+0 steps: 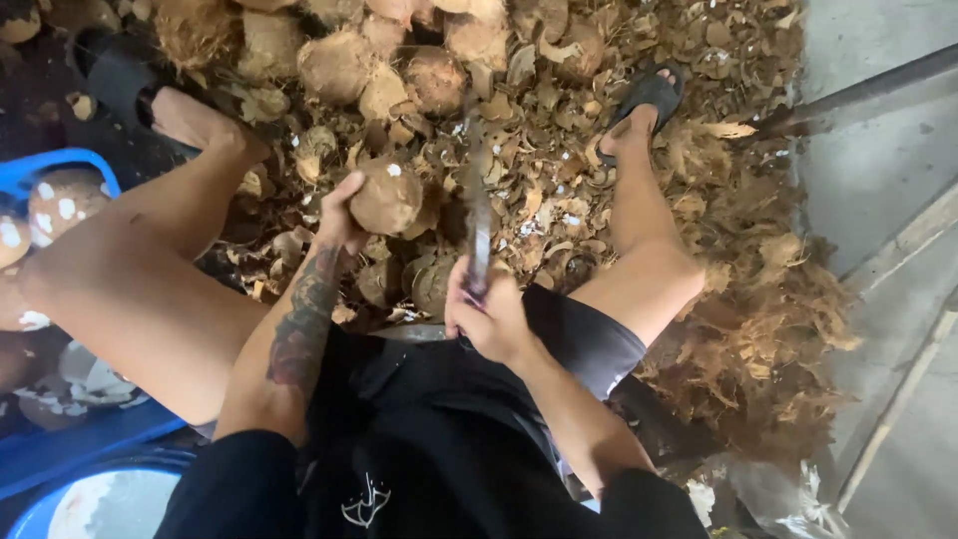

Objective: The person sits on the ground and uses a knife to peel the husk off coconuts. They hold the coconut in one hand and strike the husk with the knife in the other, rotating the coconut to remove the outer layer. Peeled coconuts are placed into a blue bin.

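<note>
My left hand (340,212) grips a round brown husked coconut (386,197), held out in front of me above the husk pile. In my right hand (489,315) I hold the handle of a long knife (477,205), its blade blurred and pointing away from me just to the right of the coconut. Both hands sit between my bare knees. My feet in black sandals rest on the pile at far left and upper right.
Several whole coconuts (337,65) and a thick heap of husk scraps (758,329) cover the ground ahead. A blue crate (50,165) with peeled coconuts stands at left. A blue tub (100,499) is at bottom left, grey concrete floor (878,180) at right.
</note>
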